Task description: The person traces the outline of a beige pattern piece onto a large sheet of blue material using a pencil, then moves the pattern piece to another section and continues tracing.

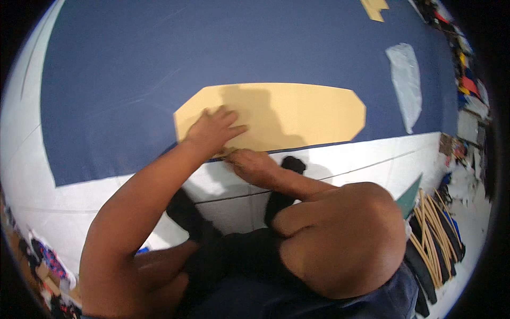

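A long yellow pattern piece [308,114] with cut-off corners lies flat on a large dark blue sheet of material [122,64], close to its near edge. My left hand [213,129] presses on the left part of the pattern piece with its fingers spread. Beside it, at the pattern's lower edge, my right hand [252,167] is closed, fingers curled together. Whatever it holds is too small and hidden to make out. The shadow of my upper body falls across the middle of the yellow piece.
The blue sheet lies on a white tiled floor [372,157]. A crumpled clear plastic piece [406,87] rests on its right side, and smaller yellow pieces [375,9] lie at the far right. Several wooden sticks [431,236] and dark items are piled at the lower right.
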`<state>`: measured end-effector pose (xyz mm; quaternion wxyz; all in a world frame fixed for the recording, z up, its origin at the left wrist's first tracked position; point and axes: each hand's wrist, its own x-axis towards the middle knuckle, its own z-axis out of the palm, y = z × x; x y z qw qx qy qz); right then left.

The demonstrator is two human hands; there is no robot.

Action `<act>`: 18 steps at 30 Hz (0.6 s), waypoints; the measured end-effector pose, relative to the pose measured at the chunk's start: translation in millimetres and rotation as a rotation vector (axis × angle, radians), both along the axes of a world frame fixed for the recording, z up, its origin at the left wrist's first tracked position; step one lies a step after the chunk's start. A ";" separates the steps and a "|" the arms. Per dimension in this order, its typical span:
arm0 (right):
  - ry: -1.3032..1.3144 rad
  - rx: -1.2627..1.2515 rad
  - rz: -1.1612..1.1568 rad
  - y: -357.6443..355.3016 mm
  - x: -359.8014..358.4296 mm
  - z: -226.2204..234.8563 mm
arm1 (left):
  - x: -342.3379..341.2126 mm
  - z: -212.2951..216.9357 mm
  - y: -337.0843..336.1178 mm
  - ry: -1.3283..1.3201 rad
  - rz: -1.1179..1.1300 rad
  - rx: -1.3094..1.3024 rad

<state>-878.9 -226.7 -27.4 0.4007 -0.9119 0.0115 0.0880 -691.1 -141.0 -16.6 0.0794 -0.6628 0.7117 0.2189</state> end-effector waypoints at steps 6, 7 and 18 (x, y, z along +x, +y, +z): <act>0.159 -0.057 -0.182 -44.2 -38.3 21.9 | -0.8 17.7 -5.4 -0.032 0.000 0.101; 0.170 -0.064 -0.237 -54.2 -47.4 25.0 | 0.0 18.3 -7.0 -0.034 -0.007 0.115; 0.066 -0.122 -0.842 -136.3 -162.3 9.8 | 1.4 15.9 -4.8 0.005 0.010 0.056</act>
